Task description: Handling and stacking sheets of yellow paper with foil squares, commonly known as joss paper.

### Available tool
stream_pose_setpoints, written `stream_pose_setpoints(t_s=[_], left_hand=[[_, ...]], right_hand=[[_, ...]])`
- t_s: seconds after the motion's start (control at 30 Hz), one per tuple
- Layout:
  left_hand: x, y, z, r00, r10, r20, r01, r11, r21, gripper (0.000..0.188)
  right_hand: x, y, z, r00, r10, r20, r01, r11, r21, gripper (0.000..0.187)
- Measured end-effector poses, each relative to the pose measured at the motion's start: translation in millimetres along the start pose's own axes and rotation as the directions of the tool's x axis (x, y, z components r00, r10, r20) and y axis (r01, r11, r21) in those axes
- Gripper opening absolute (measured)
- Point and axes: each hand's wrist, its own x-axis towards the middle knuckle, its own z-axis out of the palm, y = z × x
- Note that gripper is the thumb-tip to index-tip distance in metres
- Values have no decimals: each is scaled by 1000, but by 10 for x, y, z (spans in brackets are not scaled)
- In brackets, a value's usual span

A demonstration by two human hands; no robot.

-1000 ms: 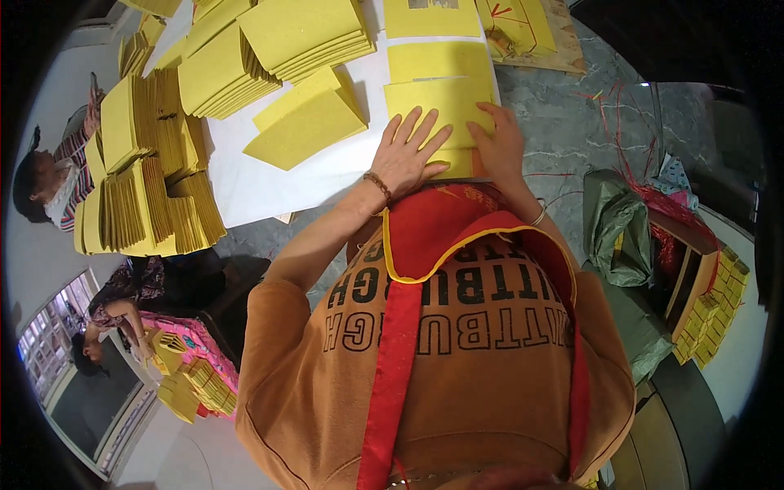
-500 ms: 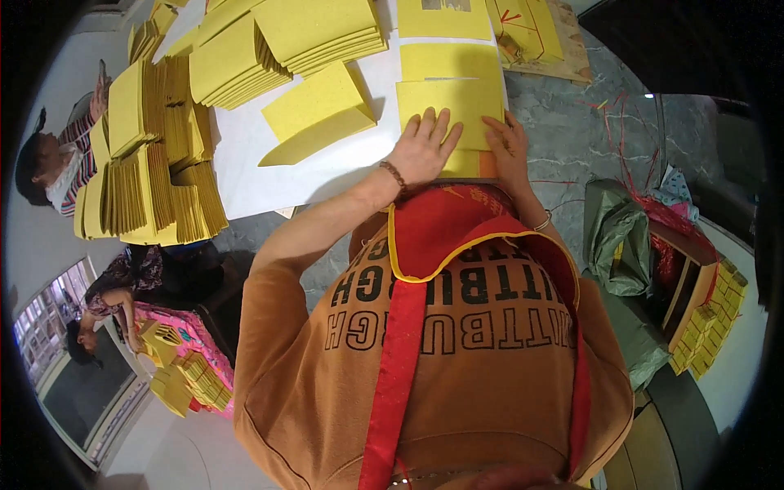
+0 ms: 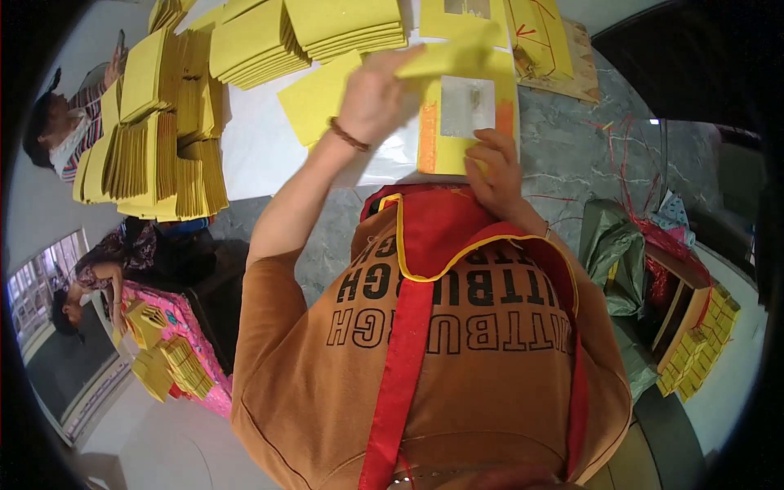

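Smeared by motion, my left hand [image 3: 371, 102] is raised over the white-covered table, in front of a folded yellow paper [image 3: 314, 94]. One finger reaches right, toward the far part of the yellow paper stack; whether it grips anything is unclear. My right hand [image 3: 496, 167] rests at the near right corner of a yellow sheet [image 3: 451, 155], its fingers loosely bent and apart. This sheet has a silvery square patch [image 3: 468, 106] in its middle and an orange band on either side. Behind it lies another yellow sheet [image 3: 437, 27] with a silvery patch.
Stacks of folded yellow paper [image 3: 257, 49] fill the table's far left, with more bundles [image 3: 135, 159] along its left side. A red-tied yellow bundle [image 3: 543, 37] sits far right. Two other people are at the left. Green plastic bags [image 3: 612, 245] stand to the right.
My left hand has lifted off the yellow sheets and swung left and away. The silvery patch and orange bands, covered before, now show. My right hand has drawn slightly nearer to me.
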Motion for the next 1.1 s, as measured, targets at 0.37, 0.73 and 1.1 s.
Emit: stream_pose_setpoints(t_s=[0.37, 0.73, 1.1], left_hand=[[-364, -127, -1230, 718, -461, -521, -56, 708, -704, 21], [-889, -275, -1277, 736, -192, -650, 273, 962, 25, 25], [-981, -964, -93, 984, -153, -96, 178, 737, 652, 56]], right_hand=[[434, 12, 913, 208, -235, 950, 83, 972, 222, 43], [847, 461, 1510, 639, -275, 718, 562, 804, -192, 44], [741, 237, 1540, 688, -23, 726, 387, 857, -340, 47]])
